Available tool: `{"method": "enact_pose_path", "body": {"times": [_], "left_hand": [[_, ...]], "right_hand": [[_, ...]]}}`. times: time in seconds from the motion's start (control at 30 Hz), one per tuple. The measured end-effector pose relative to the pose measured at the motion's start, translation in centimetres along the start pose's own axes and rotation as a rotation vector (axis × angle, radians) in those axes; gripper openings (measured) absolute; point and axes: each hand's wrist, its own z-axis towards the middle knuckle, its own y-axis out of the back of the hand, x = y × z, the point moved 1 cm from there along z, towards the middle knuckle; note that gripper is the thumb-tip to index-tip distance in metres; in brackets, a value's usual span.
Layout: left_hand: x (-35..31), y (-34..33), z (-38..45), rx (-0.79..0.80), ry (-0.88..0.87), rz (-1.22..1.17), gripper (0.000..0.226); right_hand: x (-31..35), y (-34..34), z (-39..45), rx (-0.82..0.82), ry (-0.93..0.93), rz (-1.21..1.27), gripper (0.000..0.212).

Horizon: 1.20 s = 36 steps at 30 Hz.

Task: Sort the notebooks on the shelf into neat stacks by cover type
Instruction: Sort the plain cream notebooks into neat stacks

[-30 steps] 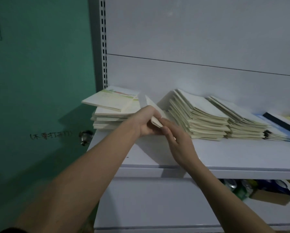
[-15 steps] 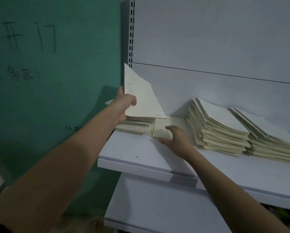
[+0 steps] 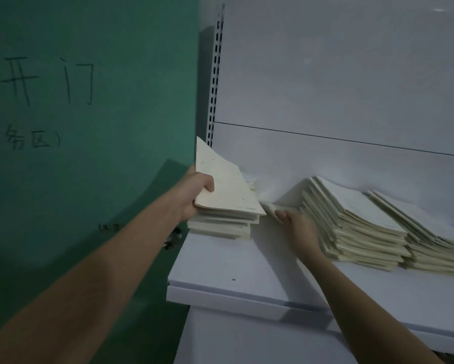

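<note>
Fingers of the left hand point(image 3: 194, 195) were curled round the left edge of a cream notebook point(image 3: 228, 190), thumb on the cover, holding it tilted up off the left stack point(image 3: 220, 224). This lift probably served to expose the stack top so that another book could go beneath or beside it. The right hand point(image 3: 296, 227) pinched a thin loose notebook point(image 3: 273, 207) lying in the gap between the left stack and the fanned middle stack point(image 3: 357, 224); the grip was blurred, so its exact form could not be told. A further fanned stack point(image 3: 430, 240) lay touching the middle one on the white shelf point(image 3: 233, 264). The green wall point(image 3: 89, 153) stood to the left.

Compared with half a second earlier, the raised notebook stood at much the same tilt, while the right hand had shifted toward the middle stack and taken the loose notebook's edge.
</note>
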Motion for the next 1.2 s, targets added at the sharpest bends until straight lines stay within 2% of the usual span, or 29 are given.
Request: {"method": "enact_pose_path", "body": {"times": [0.07, 0.13, 0.17, 0.23, 0.3, 0.43, 0.57, 0.67, 0.73, 0.83, 0.97, 1.03, 1.13, 1.2], "left_hand": [[0.2, -0.1, 0.7, 0.045, 0.023, -0.044, 0.066], [0.2, -0.9, 1.1, 0.092, 0.054, -0.051, 0.064], [0.2, -1.5, 1.2, 0.114, 0.068, -0.035, 0.062], [0.1, -2.8, 1.5, 0.152, 0.091, 0.014, 0.058], [0.1, -3.9, 1.9, 0.159, 0.101, 0.034, 0.051], [0.0, -6.2, 2.7, 0.141, 0.12, -0.016, 0.031], [0.1, -8.5, 3.3, 0.148, 0.131, -0.078, 0.044], [0.3, -9.6, 3.7, 0.076, 0.052, -0.087, 0.043], [0.0, -10.8, 3.9, 0.021, 0.016, -0.096, 0.045], [-0.6, -14.1, 3.3, 0.005, 0.011, -0.181, 0.035], [-0.1, -19.5, 3.1, 0.039, 0.072, -0.268, 0.02], [0.4, -21.7, 3.8, 0.019, 0.073, -0.209, 0.019], [1.5, -24.3, 5.0, -0.053, 0.027, 0.001, 0.016], [2.6, -25.6, 6.2, -0.094, -0.013, 0.19, 0.031]], "right_hand": [[1.0, 1.4, 0.6, -0.167, -0.079, 0.159, 0.039], [2.4, 2.6, 0.8, -0.297, -0.194, 0.507, 0.045], [3.3, 3.4, 0.7, -0.333, -0.233, 0.648, 0.047], [5.0, 4.8, 0.2, -0.36, -0.24, 0.736, 0.046], [6.3, 5.8, -0.6, -0.368, -0.13, 0.676, 0.041], [6.4, 5.8, -2.2, -0.368, 0.202, 0.324, 0.028], [5.9, 5.7, -2.1, -0.267, 0.475, 0.104, 0.033], [4.8, 7.5, -1.5, -0.072, 0.52, 0.114, 0.036], [3.4, 9.3, -0.9, 0.005, 0.479, 0.143, 0.039], [1.1, 12.5, 0.4, -0.056, 0.32, 0.122, 0.046], [-2.0, 16.0, 2.4, -0.052, 0.05, 0.462, 0.053], [-3.9, 17.4, 3.0, -0.075, -0.052, 0.572, 0.053], [-7.3, 18.6, 3.6, -0.005, -0.097, 0.473, 0.052], [-9.5, 18.7, 3.9, 0.07, -0.096, 0.388, 0.048]]}}
